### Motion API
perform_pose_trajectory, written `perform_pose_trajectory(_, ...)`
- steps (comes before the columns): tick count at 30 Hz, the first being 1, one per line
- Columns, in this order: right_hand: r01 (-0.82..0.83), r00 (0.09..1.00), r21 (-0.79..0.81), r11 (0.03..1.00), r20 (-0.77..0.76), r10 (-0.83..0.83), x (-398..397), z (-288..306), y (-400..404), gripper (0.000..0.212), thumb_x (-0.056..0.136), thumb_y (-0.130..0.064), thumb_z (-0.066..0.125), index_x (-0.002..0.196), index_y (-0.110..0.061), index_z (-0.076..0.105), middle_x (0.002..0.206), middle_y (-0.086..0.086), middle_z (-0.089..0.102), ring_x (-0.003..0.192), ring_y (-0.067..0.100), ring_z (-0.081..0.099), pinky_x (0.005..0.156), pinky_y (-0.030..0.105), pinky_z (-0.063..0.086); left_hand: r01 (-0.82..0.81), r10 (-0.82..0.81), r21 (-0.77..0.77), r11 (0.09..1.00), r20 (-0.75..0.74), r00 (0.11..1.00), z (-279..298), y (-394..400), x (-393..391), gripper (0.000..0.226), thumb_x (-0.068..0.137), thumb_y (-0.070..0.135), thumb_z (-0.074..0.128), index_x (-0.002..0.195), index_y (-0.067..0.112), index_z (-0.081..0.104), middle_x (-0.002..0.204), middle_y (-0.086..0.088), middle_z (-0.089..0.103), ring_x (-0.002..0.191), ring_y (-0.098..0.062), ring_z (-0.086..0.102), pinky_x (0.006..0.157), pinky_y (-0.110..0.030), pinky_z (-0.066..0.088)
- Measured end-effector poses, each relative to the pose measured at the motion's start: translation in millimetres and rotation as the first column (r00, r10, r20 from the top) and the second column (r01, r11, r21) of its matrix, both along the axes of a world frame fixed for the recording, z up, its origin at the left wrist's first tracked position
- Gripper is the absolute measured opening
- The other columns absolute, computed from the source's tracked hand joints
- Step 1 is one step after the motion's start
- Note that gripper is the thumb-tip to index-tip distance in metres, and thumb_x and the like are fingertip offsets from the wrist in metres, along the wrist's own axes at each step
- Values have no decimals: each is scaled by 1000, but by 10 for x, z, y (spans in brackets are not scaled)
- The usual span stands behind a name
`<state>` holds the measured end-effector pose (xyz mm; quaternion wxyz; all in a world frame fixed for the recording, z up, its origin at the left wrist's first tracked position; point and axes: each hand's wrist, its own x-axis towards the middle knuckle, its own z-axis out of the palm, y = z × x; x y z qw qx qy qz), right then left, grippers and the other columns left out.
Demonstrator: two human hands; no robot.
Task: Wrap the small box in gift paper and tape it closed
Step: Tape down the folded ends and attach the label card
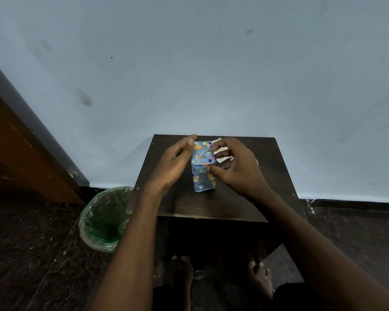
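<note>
Your small box stood upright on the table, already papered; left hand steadied it, fingers straight; right hand pinched its top edge. Tape likely remained.

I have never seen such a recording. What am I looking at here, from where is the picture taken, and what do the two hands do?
There is no machine: a person works with bare hands. The single picture comes from a camera worn on the head, looking forward and down. A box wrapped in blue cartoon-print paper stands on a small dark table. The left hand touches its left side near the top. The right hand pinches the paper at its right edge. Paper scraps lie behind the box. A bin with a green liner stands on the floor to the left.
</note>
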<state>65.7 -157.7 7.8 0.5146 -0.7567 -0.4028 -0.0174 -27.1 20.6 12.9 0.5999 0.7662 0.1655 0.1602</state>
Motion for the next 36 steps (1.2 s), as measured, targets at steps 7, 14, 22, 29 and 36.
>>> perform_pose_trajectory(7, -29, 973, 36, 999, -228, 37, 4, -28, 41, 41, 93, -18, 78, 132, -19, 67, 121, -13, 72, 107, 7, 72, 88, 36, 63, 72, -77, 126, 989, 35, 996, -79, 42, -73, 78, 83, 23, 91, 152, 28, 54, 136, 17, 68, 127, 9, 59, 97, -18, 54)
perform_pose_trajectory(14, 136, 906, 146, 980, -419, -64, -92, 33, 104, 21, 97, -38, 74, 107, -20, 70, 99, -4, 76, 80, 15, 72, 67, 40, 63, 50, -37, -119, 992, 112, 993, -39, -107, 12, 28, 107, 25, 64, 133, 17, 66, 122, -2, 76, 109, -16, 74, 91, -26, 59)
perform_pose_trajectory(22, 135, 727, 85, 987, -685, -40, -91, 30, 161, 56, 82, -63, 69, 97, -10, 57, 94, 14, 66, 75, 21, 65, 66, 48, 61, -14, 3, -424, 906, -26, 1000, -56, -289, 125, 55, 91, 53, 61, 125, 11, 70, 113, -17, 78, 104, -37, 76, 94, -50, 60)
perform_pose_trajectory(29, 163, 726, 124, 979, -687, -34, -27, 37, 87, 36, 88, -19, 84, 116, -9, 63, 87, 10, 62, 64, 15, 63, 53, 31, 55, -119, 53, -601, 791, -127, 990, -83, -187, 166, 52, 106, 50, 56, 127, 6, 73, 123, -22, 75, 110, -37, 75, 102, -49, 58)
perform_pose_trajectory(36, 105, 701, 232, 967, -707, 93, -36, 20, 112, 43, 83, -7, 86, 123, -5, 70, 73, -6, 61, 69, 12, 63, 65, 29, 56, -236, 137, -493, 838, -228, 964, -112, -114, 129, 55, 112, 55, 40, 97, 16, 77, 86, -5, 82, 71, -19, 79, 72, -34, 60)
